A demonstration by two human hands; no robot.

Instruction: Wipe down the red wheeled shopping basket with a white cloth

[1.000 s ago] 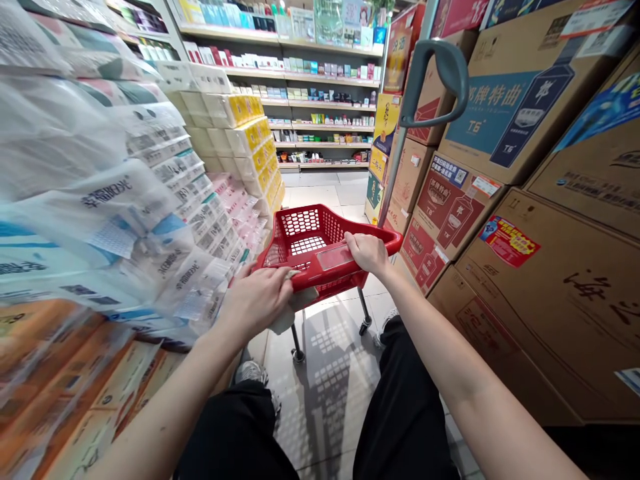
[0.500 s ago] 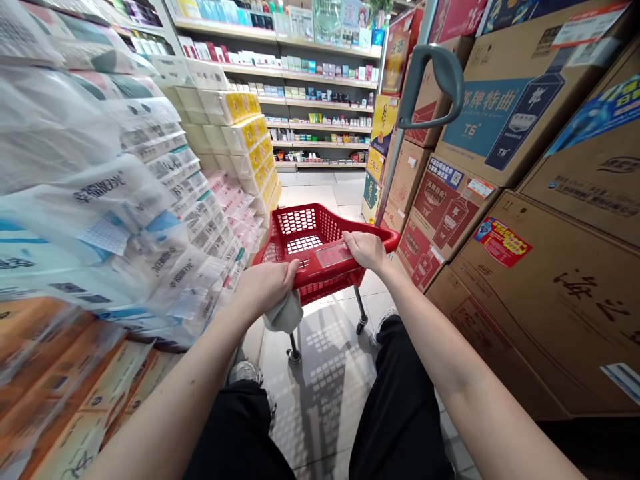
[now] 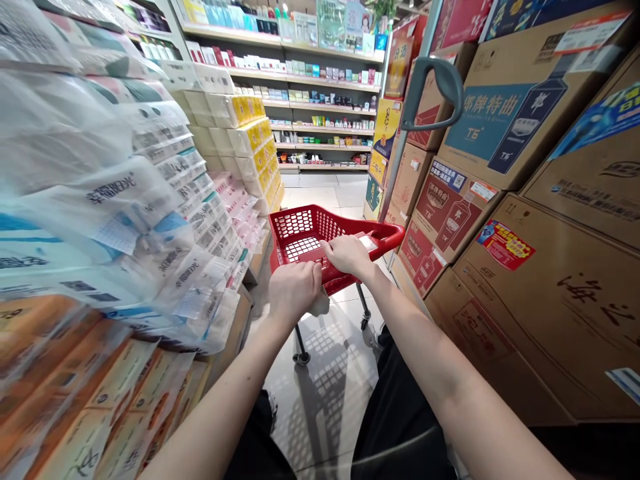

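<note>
A red plastic shopping cart point(image 3: 295, 223) with perforated basket walls stands in front of me, its basket floor bare where it shows. My right hand point(image 3: 347, 255) is closed over the middle of its handle bar. My left hand point(image 3: 295, 288) is closed at the left end of the bar, its fingers curled round it. Below that hand's fingers hangs a pale grey cloth point(image 3: 320, 305), partly hidden by the hand. The cart sits turned, with its right handle end point(image 3: 397, 237) close to the cartons.
Stacked tissue packs point(image 3: 170, 147) line the left, with orange packs point(image 3: 55, 373) lower down. Cardboard cartons point(image 3: 550, 300) rise on the right, and a grey loop handle on a pole point(image 3: 417, 93) stands before them. Ahead, tiled floor point(image 3: 320, 180) leads to shelves of small goods point(image 3: 325, 83).
The cart has turned, its right handle end shifting right. My left hand has moved right and closer to my right hand, which has slid left along the bar.
</note>
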